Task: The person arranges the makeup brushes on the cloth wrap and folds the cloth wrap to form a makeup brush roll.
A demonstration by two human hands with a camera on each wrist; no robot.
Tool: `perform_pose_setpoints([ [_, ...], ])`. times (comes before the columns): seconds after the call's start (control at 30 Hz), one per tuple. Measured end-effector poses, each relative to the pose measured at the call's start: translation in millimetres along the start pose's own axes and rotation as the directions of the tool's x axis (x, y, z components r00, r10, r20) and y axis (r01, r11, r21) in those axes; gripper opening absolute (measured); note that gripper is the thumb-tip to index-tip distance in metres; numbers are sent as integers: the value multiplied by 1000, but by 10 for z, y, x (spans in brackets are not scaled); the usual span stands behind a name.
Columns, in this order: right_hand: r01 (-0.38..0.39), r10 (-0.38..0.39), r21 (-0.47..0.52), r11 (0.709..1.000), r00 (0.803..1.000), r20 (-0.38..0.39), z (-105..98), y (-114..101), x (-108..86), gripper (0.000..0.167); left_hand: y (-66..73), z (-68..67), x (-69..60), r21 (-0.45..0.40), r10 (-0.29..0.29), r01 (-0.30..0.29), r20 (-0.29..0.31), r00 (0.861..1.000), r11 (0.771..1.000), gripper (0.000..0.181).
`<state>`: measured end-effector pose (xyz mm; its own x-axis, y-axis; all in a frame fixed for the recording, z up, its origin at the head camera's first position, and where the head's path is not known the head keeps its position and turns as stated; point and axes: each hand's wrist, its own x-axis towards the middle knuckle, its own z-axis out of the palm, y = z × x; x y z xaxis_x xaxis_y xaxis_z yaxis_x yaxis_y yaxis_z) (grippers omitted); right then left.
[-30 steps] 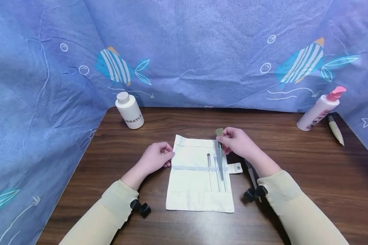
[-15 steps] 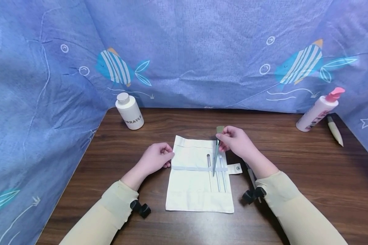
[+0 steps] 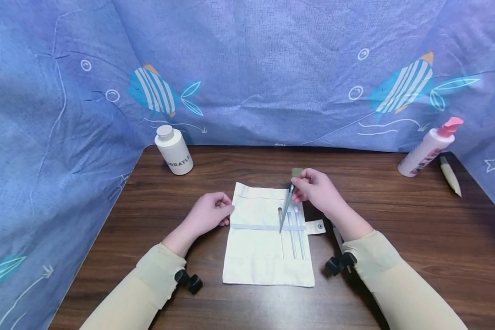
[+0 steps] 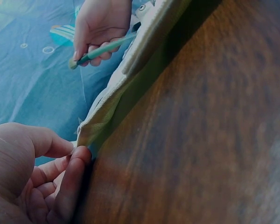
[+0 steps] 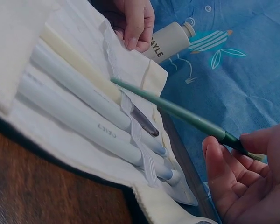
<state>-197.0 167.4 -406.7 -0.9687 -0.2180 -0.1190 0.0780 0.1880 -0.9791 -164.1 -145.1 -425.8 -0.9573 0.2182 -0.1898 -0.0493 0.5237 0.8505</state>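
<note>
A cream fabric brush roll (image 3: pixel 251 256) lies unfolded on the table. My left hand (image 3: pixel 211 213) pinches its left edge between thumb and finger. In my right hand (image 3: pixel 317 189) is a green-handled paintbrush (image 5: pixel 177 111), pinched near its dark ferrule. Its bristles point up and away, and the handle tip slants down to the roll's elastic band (image 3: pixel 251 227). Three slim tools sit under that band at the right: a cream-handled one (image 5: pixel 79 60) with a dark end, and two pale blue-white ones (image 5: pixel 98 128). Whether the handle tip touches the fabric, I cannot tell.
A snap strap (image 3: pixel 316 227) sticks out from the roll's right side. Dark slim tools (image 3: pixel 337 236) lie partly under my right wrist. A white bottle (image 3: pixel 174 150) stands back left, a pink-topped pump bottle (image 3: pixel 429 149) back right, beside a pale pointed object (image 3: pixel 451 176).
My right hand has tilted the paintbrush, swinging its handle tip left across the roll from the rightmost tool toward the dark-ended one. The left hand stays at the edge.
</note>
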Motion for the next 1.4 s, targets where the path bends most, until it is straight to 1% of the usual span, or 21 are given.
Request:
perform_pose_setpoints([
  [0.2, 2, -1, 50, 999, 1000, -24, 9, -12, 3, 16, -11, 6, 19, 1, 2, -2, -2, 1000, 1000, 9],
  [0.43, 12, -9, 78, 997, 999, -37, 13, 3, 11, 15, 14, 5, 12, -2, -7, 7, 0, 1000, 1000, 8],
  [0.57, 17, -12, 88, 996, 999, -52, 15, 14, 13, 15, 4, 11, 23, 1, -3, 3, -1, 1000, 1000, 8],
  [0.8, 20, -14, 71, 997, 996, -88, 30, 33, 15, 18, -28, 14, 23, -4, -9, 9, 0, 1000, 1000, 9],
  [0.9, 24, -20, 50, 998, 997, -77, 44, 37, 22, 18, -38, 12, 24, -5, -10, 10, -4, 1000, 1000, 8],
  [1.1, 32, -32, -4, 999, 999, -27, 74, 32, 10, 17, -36, 11, 28, -6, -4, 4, -5, 1000, 1000, 8],
  [1.3, 32, -32, -23, 999, 999, -24, 96, 44, 13, 17, -28, 11, 24, -6, -6, 6, -6, 1000, 1000, 8],
  [1.4, 25, -28, -89, 996, 999, -28, 111, 62, 30, 19, -34, 14, 15, -5, -22, 22, -8, 1000, 1000, 8],
])
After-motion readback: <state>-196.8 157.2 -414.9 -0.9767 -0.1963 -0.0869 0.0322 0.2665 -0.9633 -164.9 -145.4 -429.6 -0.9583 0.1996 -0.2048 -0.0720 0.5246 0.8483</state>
